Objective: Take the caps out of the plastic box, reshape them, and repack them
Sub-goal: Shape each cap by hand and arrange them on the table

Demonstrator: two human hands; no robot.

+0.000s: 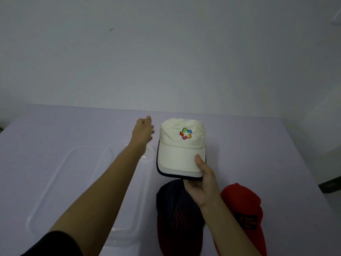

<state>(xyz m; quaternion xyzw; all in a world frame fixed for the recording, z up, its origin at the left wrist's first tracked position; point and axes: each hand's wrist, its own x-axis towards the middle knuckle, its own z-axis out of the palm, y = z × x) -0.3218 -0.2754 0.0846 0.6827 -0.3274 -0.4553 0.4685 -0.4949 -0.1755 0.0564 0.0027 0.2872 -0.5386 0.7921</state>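
Observation:
My right hand grips the front of the brim of a cream cap with a multicoloured logo and dark brim edging, and holds it up above the table. Just left of the cap's crown, my left hand reaches forward with its fingers loosely curled and holds nothing. A clear plastic box lies on the table under my left forearm; no cap shows in it. A dark navy cap and a red cap lie on the table near me, below the cream cap.
The pale lilac table ends at a grey wall behind. A dark object sits off the table's right edge.

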